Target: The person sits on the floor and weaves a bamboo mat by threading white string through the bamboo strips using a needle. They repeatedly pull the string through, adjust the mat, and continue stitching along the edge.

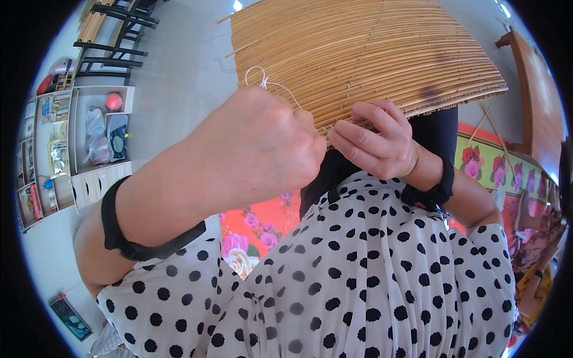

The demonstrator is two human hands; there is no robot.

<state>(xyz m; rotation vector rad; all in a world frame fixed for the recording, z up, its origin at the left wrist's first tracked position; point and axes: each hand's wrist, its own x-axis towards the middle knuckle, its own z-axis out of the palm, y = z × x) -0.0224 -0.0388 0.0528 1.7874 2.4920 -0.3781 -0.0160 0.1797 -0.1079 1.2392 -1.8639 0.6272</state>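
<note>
Hands raised close to the camera, working the near edge of a flat woven mat of tan bamboo slats (364, 53). Left hand (262, 149) clenched in a fist, pulling a thin white string (271, 83) that loops above the knuckles and runs to the mat edge. Right hand (376, 140) pinches that edge, fingers curled. Judgement: keep the string taut and in line with the slats; right-hand pinch should sit tight beside the knot. Floral cloth (250, 232) lies below.
</note>
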